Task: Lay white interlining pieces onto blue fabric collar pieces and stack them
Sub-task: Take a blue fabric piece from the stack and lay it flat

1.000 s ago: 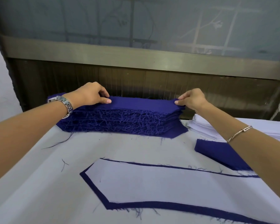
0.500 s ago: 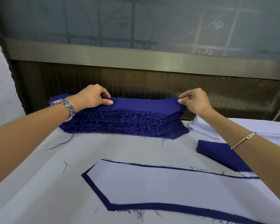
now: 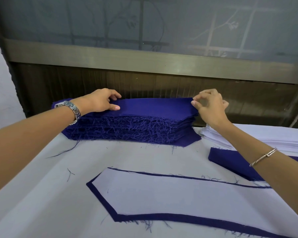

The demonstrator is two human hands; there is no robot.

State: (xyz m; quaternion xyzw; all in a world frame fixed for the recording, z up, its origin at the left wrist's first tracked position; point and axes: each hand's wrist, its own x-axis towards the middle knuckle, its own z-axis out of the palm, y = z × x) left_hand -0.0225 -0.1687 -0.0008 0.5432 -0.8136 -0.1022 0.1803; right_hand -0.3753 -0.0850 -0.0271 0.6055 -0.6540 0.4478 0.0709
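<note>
A tall stack of frayed blue collar pieces (image 3: 131, 127) stands at the back of the table. My left hand (image 3: 100, 100) pinches the left end of the top blue piece (image 3: 155, 106), thumb on top. My right hand (image 3: 209, 107) pinches its right end between thumb and forefinger, lifted slightly off the stack. In front lies a blue collar piece with a white interlining piece (image 3: 187, 198) laid on it, leaving a blue border. A stack of white interlining pieces (image 3: 282, 140) sits at the right.
Another blue piece (image 3: 230, 160) lies partly under my right forearm. The table has a white cloth cover (image 3: 41, 194) with loose blue threads. A dark wall panel and a metal rail (image 3: 144, 60) rise right behind the stacks.
My right hand has shifted from pressing the right end to pinching it and lifting the edge. My left hand keeps its grip on the left end.
</note>
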